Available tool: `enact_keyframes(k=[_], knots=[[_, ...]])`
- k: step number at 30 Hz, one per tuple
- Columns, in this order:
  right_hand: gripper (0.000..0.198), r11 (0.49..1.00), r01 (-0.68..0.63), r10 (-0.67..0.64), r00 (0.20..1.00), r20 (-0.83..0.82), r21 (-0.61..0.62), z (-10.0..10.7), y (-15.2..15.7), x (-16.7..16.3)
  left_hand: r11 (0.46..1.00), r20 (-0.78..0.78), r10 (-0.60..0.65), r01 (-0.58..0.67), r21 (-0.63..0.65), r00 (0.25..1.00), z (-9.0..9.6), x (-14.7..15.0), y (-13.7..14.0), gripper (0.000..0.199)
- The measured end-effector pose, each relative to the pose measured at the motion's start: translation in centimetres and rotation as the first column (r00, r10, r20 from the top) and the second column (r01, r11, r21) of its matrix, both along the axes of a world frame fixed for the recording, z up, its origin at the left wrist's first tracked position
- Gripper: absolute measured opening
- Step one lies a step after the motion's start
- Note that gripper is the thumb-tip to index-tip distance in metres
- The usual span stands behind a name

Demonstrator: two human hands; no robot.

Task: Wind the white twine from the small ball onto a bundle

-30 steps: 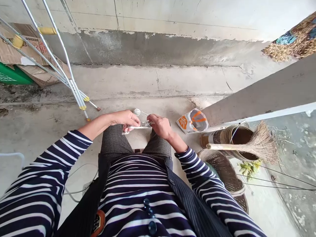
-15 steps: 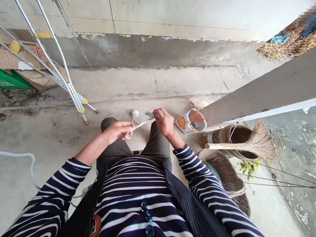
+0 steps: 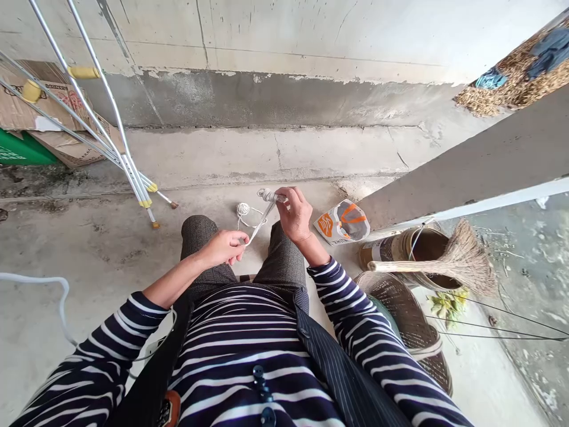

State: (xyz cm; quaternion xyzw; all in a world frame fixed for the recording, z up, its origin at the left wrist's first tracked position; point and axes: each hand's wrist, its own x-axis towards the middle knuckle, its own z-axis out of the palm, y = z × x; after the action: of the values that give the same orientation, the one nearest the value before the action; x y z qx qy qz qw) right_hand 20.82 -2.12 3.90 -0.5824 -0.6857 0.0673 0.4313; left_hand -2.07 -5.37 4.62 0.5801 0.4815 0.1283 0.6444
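Observation:
My right hand [image 3: 294,213] is closed around one end of a whitish wound bundle of string [image 3: 267,194], whose other end sticks out to the left of the fingers. Taut white string [image 3: 260,227] runs down from it to my left hand [image 3: 224,246], where thumb and fingers pinch it above my knees. Whether the bundle has a core inside, I cannot tell. On the floor just beyond my knees lies a ball of white string [image 3: 243,209], with a loose strand curving away from it toward the bundle.
Metal crutches [image 3: 120,142] lean at the left beside cardboard boxes [image 3: 66,107]. To my right are a white and orange bag [image 3: 329,227], a bucket [image 3: 400,244] with a straw broom [image 3: 466,261] across it, and a woven basket [image 3: 400,302]. A grey pillar base [image 3: 466,154] slants behind them.
My left hand has moved slightly right and down. The right hand has turned, so the bundle now shows left of its fingers, and the string slopes more steeply between my hands.

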Motion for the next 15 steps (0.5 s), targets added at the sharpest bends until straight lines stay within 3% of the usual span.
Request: enact_keyframes(k=[4, 7, 12, 15], knots=[[0.015, 1.000, -0.013, 0.014, 0.999, -0.030, 0.002, 0.1, 0.3, -0.3, 0.995, 0.013, 0.069, -0.069, 0.068, 0.998, -1.3, 0.0, 0.0, 0.010], [0.013, 0.999, -0.030, 0.030, 0.998, -0.050, 0.011, 0.2, 0.4, -0.5, 0.995, 0.025, 0.067, -0.068, 0.066, 0.997, -1.7, -0.3, 0.1, 0.012], [0.013, 1.000, -0.030, 0.030, 0.998, -0.056, -0.005, 0.3, 0.4, -0.5, 0.996, 0.181, -0.009, 0.025, -0.084, 0.983, -0.6, -0.7, -0.9, 0.023], [0.012, 0.999, -0.034, 0.033, 0.997, -0.075, -0.020, 0.1, 0.5, -0.5, 0.997, 0.181, -0.016, 0.028, -0.066, 0.983, 0.1, -0.5, -1.5, 0.026]])
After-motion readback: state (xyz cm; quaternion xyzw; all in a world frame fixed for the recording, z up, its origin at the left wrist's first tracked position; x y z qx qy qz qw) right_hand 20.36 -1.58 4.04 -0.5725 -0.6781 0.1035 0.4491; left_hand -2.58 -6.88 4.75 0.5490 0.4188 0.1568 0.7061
